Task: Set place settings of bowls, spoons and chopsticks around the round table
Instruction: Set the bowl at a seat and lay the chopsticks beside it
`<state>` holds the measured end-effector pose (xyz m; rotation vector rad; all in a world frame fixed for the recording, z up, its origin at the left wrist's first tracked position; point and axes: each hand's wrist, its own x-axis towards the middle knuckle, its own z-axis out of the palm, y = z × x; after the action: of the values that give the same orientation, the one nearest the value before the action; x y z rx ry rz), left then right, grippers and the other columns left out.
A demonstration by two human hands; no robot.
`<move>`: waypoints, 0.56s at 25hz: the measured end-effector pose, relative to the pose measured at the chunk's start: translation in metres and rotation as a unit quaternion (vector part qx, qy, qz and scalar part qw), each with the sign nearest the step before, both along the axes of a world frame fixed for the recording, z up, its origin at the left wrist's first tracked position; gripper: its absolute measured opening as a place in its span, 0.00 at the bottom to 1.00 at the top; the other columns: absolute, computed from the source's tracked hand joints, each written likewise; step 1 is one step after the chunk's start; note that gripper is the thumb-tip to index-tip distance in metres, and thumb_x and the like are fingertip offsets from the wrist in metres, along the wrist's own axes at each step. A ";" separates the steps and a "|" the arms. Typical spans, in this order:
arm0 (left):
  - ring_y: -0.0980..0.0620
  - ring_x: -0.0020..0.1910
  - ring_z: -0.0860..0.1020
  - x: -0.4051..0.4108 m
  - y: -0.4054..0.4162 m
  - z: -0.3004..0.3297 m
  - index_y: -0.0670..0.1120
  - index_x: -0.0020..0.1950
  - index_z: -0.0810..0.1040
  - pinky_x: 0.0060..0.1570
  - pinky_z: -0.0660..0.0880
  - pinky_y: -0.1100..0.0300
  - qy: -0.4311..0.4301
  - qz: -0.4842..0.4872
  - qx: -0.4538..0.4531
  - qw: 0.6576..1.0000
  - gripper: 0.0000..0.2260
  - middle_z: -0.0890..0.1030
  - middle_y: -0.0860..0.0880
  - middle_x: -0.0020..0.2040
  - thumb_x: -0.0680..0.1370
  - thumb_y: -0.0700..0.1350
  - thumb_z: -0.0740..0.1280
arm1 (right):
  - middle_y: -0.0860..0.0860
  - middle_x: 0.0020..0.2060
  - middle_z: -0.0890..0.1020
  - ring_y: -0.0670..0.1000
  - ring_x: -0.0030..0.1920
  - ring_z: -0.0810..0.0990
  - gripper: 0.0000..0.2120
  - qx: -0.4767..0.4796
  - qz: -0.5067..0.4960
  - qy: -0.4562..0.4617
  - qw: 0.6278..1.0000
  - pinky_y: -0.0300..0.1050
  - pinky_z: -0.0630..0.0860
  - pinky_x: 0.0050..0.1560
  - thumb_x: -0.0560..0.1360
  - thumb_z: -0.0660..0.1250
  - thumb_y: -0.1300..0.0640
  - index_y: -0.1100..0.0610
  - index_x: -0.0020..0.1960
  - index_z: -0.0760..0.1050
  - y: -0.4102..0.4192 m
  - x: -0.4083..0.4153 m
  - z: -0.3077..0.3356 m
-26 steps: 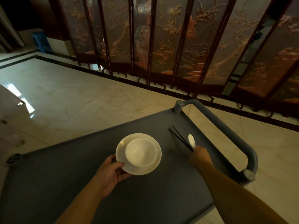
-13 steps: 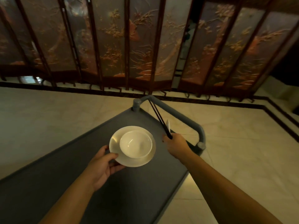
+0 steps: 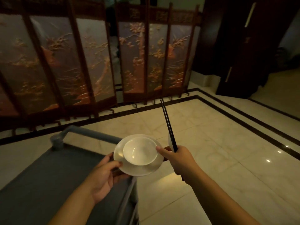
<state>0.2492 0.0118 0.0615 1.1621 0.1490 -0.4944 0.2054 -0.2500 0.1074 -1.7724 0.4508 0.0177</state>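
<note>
White bowl [image 3: 140,151] on white plate [image 3: 142,169]; black chopsticks [image 3: 168,125]; grey cart [image 3: 48,181]; beyond cart, reddish-brown screen [image 3: 81,62] with golden branch pattern; cream marbled floor [image 3: 219,143], dark border.

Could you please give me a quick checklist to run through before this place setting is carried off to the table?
1. Left hand grips the plate by its near rim: ok.
2. Bowl sits upright on the plate: ok.
3. Right hand holds the chopsticks as a pair: ok.
4. Spoon is in the right hand behind the chopsticks: mostly hidden, cannot tell how firmly.
5. Plate is lifted off the cart: ok.
6. Round table in sight: not ok, it is out of view.
</note>
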 end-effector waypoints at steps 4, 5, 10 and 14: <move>0.37 0.53 0.85 0.029 -0.125 0.018 0.47 0.70 0.72 0.43 0.84 0.48 0.001 -0.068 0.013 0.998 0.21 0.81 0.37 0.62 0.79 0.33 0.64 | 0.51 0.37 0.87 0.39 0.19 0.72 0.26 -0.032 -0.068 -0.020 0.997 0.35 0.67 0.23 0.67 0.74 0.34 0.58 0.46 0.82 -0.113 -0.002 0.008; 0.36 0.52 0.85 0.035 -0.156 0.023 0.47 0.70 0.72 0.43 0.84 0.48 -0.001 -0.084 0.016 0.996 0.21 0.80 0.37 0.62 0.79 0.33 0.65 | 0.51 0.37 0.86 0.39 0.21 0.74 0.27 -0.043 -0.083 -0.023 0.995 0.36 0.69 0.24 0.67 0.73 0.33 0.58 0.46 0.82 -0.140 -0.003 0.011; 0.36 0.49 0.85 0.054 -0.318 0.039 0.46 0.69 0.73 0.40 0.84 0.50 -0.010 -0.165 0.024 0.986 0.19 0.81 0.35 0.60 0.79 0.32 0.63 | 0.50 0.39 0.85 0.50 0.39 0.83 0.28 -0.093 -0.176 -0.021 0.980 0.47 0.82 0.41 0.68 0.70 0.31 0.57 0.45 0.81 -0.280 -0.012 0.015; 0.38 0.46 0.86 0.071 -0.438 0.044 0.46 0.69 0.72 0.39 0.84 0.51 -0.006 -0.236 0.024 0.972 0.19 0.79 0.34 0.62 0.80 0.32 0.62 | 0.51 0.45 0.83 0.47 0.36 0.77 0.27 -0.059 -0.230 -0.017 0.971 0.39 0.72 0.30 0.65 0.73 0.31 0.53 0.50 0.79 -0.379 -0.027 0.019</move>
<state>0.3201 -0.4260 0.1052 1.2499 -0.1322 -0.9056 0.1779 -0.6295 0.1264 -1.7416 0.8430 -0.3721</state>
